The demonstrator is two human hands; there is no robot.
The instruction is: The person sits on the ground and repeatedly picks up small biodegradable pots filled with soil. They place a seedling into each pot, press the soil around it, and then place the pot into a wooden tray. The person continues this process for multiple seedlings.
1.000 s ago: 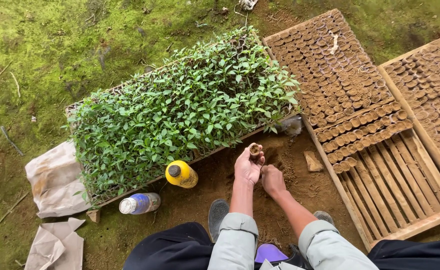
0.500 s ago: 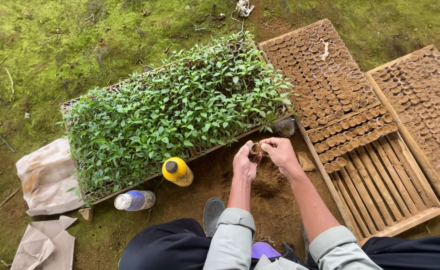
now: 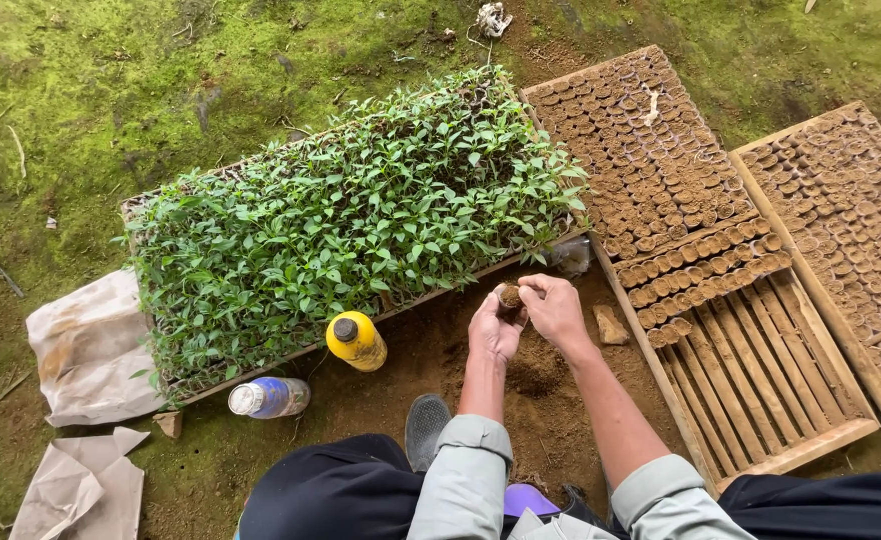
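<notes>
My left hand (image 3: 494,328) holds a small brown leaf cup (image 3: 509,295) upright at its fingertips. My right hand (image 3: 553,310) is pinched over the cup's mouth, touching it with soil at the fingers. Below both hands lies a mound of loose brown soil (image 3: 536,372). To the right stands a wooden slatted tray (image 3: 761,370), its far part packed with rows of filled soil cups (image 3: 706,262). A tray of green seedlings (image 3: 361,220) sits to the left of my hands.
A yellow bottle (image 3: 356,341) and a clear bottle with a blue label (image 3: 268,397) lie by the seedling tray. Crumpled paper bags (image 3: 89,355) are at the left. A second cup tray (image 3: 846,215) is at far right. Mossy ground (image 3: 111,90) surrounds everything. My shoe (image 3: 425,427) rests near the soil.
My right hand rose from the soil mound to the cup in my left hand and now pinches soil over its mouth. The view shifted slightly.
</notes>
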